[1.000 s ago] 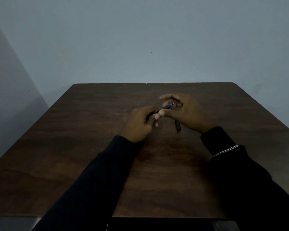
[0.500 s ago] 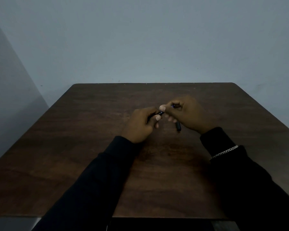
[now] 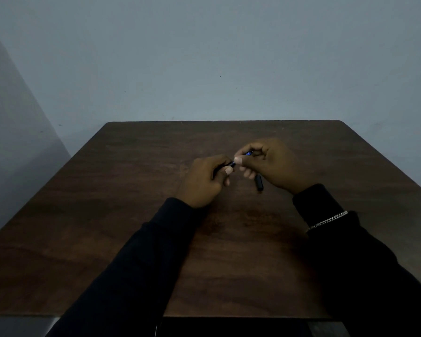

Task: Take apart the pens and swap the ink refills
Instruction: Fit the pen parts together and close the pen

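Observation:
Both hands meet above the middle of the dark wooden table [image 3: 131, 215]. My left hand [image 3: 204, 181] is closed around a dark pen barrel [image 3: 230, 164], of which only the tip end shows past the thumb. My right hand [image 3: 270, 164] pinches a thin blue part [image 3: 249, 153] between thumb and fingers, right at the barrel's end. Whether the blue part is joined to the barrel I cannot tell. A second black pen piece [image 3: 259, 182] lies on the table under my right hand, partly hidden by it.
The table's far edge [image 3: 224, 121] meets a plain grey wall. Dark sleeves cover both forearms, and a silver chain bracelet [image 3: 328, 220] sits on the right wrist. Near the front table edge a dark object [image 3: 229, 327] shows at the bottom of the view.
My right hand's fingers have curled from spread to pinched on the blue part and stayed so. The left hand has held still, and the black piece on the table has not moved.

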`<state>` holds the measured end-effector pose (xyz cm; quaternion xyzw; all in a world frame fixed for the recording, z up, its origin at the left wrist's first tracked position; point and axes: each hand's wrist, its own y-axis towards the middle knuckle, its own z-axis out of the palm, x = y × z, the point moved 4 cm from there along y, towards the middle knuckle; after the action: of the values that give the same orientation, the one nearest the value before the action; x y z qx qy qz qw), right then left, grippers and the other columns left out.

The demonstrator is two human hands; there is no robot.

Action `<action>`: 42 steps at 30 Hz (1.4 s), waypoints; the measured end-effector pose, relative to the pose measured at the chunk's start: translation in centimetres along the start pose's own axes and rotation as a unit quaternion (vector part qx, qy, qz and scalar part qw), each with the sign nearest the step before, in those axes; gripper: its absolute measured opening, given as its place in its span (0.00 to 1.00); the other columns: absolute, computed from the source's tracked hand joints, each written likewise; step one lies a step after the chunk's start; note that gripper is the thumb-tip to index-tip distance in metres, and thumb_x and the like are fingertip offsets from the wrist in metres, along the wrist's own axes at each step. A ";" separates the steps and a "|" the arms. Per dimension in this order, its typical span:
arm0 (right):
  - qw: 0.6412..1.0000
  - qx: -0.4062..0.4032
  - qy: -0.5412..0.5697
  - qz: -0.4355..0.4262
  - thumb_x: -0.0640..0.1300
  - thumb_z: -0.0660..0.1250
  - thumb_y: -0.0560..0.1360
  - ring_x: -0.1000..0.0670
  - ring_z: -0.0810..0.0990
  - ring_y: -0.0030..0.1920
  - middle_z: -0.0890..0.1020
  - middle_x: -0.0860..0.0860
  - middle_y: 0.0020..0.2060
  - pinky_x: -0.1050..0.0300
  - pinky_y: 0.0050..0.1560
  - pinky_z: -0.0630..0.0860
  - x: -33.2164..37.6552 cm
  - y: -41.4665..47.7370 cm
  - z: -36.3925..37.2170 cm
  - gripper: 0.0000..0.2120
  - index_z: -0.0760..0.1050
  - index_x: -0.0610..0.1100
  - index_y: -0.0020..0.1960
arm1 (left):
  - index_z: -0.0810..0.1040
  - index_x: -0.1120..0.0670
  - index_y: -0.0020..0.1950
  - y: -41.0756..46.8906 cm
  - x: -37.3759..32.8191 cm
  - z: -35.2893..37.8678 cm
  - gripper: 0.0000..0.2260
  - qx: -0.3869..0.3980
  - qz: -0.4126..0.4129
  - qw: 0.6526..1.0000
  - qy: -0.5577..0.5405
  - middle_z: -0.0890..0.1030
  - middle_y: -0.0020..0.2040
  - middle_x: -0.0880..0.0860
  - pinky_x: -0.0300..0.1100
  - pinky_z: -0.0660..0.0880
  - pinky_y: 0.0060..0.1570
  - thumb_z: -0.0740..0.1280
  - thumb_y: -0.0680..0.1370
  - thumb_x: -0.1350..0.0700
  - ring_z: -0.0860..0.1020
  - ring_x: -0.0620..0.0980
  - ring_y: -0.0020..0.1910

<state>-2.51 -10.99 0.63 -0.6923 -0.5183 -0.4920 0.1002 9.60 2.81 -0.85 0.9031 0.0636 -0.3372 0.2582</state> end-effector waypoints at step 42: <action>0.951 0.016 -0.285 -0.121 0.45 0.70 0.80 0.53 0.69 0.39 0.73 0.52 0.42 0.56 0.38 0.63 2.7 -0.7 -0.1 0.07 0.80 0.41 0.47 | 0.83 0.59 0.47 0.0 -0.1 0.1 0.09 -0.011 0.010 1.000 0.012 0.83 0.35 0.52 0.37 0.71 0.35 0.65 0.84 0.62 0.79 0.45 0.34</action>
<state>-3.17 -9.07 2.59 -0.7342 -0.6128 -0.2743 -0.1004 9.44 2.75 -0.79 0.9047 0.0616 -0.3231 0.2709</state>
